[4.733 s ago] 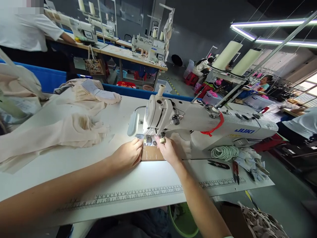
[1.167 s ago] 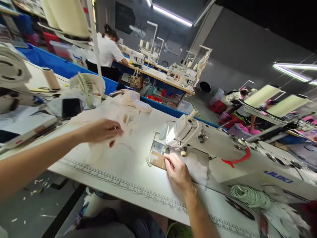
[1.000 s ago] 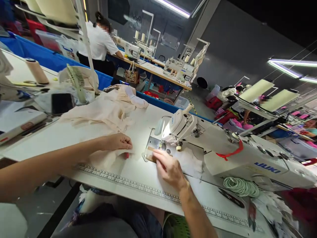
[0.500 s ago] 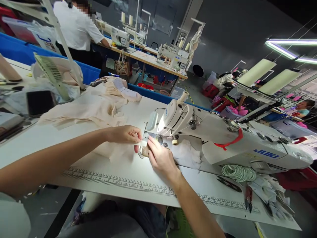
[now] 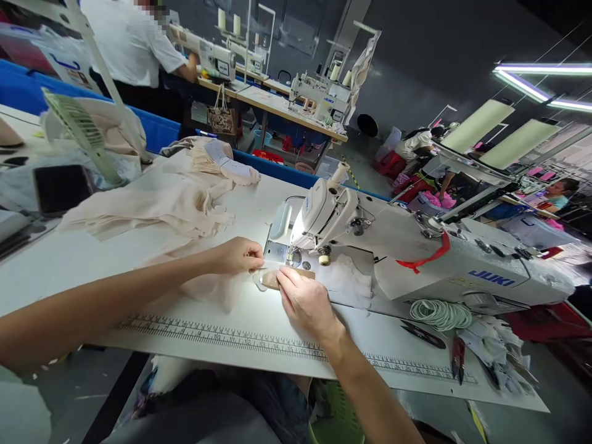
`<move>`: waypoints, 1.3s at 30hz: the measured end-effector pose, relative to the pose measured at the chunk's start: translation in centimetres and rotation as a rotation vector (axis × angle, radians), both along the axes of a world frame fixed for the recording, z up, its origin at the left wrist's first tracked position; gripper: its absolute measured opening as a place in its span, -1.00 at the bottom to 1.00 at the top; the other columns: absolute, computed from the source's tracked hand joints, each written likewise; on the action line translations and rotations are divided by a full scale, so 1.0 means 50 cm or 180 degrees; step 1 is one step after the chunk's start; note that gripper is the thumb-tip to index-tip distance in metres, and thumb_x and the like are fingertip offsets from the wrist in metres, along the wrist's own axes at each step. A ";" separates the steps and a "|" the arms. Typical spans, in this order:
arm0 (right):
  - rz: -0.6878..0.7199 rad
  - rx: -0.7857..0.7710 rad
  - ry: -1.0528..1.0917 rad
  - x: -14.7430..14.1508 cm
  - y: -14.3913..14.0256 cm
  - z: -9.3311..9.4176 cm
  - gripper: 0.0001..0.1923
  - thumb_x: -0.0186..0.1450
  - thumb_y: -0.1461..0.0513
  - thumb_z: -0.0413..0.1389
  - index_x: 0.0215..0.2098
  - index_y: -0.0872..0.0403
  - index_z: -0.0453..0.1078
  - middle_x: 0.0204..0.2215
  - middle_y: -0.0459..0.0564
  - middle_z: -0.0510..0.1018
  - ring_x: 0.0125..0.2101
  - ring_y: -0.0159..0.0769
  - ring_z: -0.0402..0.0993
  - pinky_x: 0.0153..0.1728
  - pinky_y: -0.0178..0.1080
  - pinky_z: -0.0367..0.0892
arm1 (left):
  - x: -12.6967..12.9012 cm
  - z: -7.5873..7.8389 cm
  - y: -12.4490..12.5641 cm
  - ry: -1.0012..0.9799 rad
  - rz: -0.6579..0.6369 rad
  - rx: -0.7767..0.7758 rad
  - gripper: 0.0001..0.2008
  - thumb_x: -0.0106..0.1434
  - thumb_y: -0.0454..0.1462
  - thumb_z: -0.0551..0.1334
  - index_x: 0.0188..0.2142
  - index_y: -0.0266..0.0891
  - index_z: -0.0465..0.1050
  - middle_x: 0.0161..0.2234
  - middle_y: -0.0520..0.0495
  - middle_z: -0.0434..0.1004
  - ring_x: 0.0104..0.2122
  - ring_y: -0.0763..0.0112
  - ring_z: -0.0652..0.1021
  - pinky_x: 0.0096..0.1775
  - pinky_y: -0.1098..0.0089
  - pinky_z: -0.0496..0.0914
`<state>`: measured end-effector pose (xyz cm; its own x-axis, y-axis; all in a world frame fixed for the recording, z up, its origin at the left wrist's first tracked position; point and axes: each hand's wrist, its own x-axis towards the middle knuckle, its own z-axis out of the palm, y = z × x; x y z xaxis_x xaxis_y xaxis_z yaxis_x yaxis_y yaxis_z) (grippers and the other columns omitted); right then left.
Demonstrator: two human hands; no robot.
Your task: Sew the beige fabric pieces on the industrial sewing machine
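Note:
My left hand (image 5: 243, 254) is closed in a pinch at the left of the sewing machine's needle area, on the edge of a thin pale fabric (image 5: 215, 288) that spreads below it. My right hand (image 5: 308, 302) is closed, its fingertips together at the pale strip between the hands, over a tan-brown patch (image 5: 271, 281) on the machine bed. What lies under those fingertips is partly hidden. Just beyond both hands stands the lit head of the white sewing machine (image 5: 319, 216), apart from my fingers. Whitish fabric (image 5: 348, 279) lies right of the needle area.
Piled beige fabric (image 5: 148, 206) lies at the left of the table, near a phone (image 5: 62, 188) and a green fan (image 5: 81, 132). At the right are a green cord coil (image 5: 440, 314), dark thread snips (image 5: 423, 335) and red-handled snips (image 5: 457, 359). A person (image 5: 129, 46) sits across.
My left hand has drawn slightly left, away from my right hand. My right hand has shifted a little lower, its fingers more bunched, and more of the tan-brown patch shows.

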<state>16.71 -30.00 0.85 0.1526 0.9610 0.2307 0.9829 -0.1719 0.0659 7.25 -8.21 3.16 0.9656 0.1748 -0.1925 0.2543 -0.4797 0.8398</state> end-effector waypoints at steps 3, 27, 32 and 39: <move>0.0017 -0.0076 -0.0057 0.000 -0.002 -0.003 -0.69 0.44 0.35 -0.05 0.05 0.16 0.44 0.07 0.13 0.56 -0.28 -0.26 0.53 -0.28 -0.23 0.38 | 0.013 0.022 -0.012 0.0055 -0.0128 -0.0273 -0.77 0.07 -0.10 0.22 -0.44 -0.22 0.45 -0.48 0.02 0.59 -0.65 0.54 0.25 -0.55 0.44 0.08; -0.0005 -0.0237 0.0206 0.004 -0.007 0.013 -0.67 0.44 0.34 -0.09 0.06 0.16 0.42 -0.09 0.11 0.60 -0.30 -0.28 0.52 -0.33 -0.28 0.39 | 0.050 -0.016 -0.067 -0.0175 0.0237 0.0484 -0.82 0.12 -0.14 0.13 -0.50 -0.18 0.34 -0.46 0.00 0.53 -0.42 0.33 0.48 -0.37 0.35 0.29; -0.0039 -0.0252 0.0258 0.006 -0.008 0.016 -0.65 0.44 0.34 -0.09 0.09 0.15 0.42 -0.02 0.15 0.59 -0.23 -0.26 0.54 -0.25 -0.29 0.42 | 0.054 -0.020 -0.071 -0.0047 0.0284 0.1036 -0.85 0.12 -0.19 0.11 -0.51 -0.18 0.33 -0.43 0.01 0.55 -0.40 0.32 0.48 -0.36 0.36 0.25; -0.0505 -0.0158 0.0556 0.030 -0.016 0.032 -0.71 0.46 0.28 -0.05 0.01 0.01 0.48 -0.04 0.02 0.58 -0.27 -0.27 0.54 -0.32 -0.25 0.41 | 0.061 -0.020 -0.071 0.0089 0.0324 0.1127 -0.87 0.11 -0.21 0.13 -0.49 -0.18 0.39 -0.40 -0.01 0.59 -0.37 0.30 0.51 -0.36 0.36 0.25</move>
<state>18.21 -30.81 2.45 0.3360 0.9313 0.1405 0.9411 -0.3259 -0.0906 10.32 -11.76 2.18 0.9351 0.3301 -0.1290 0.3361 -0.7105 0.6183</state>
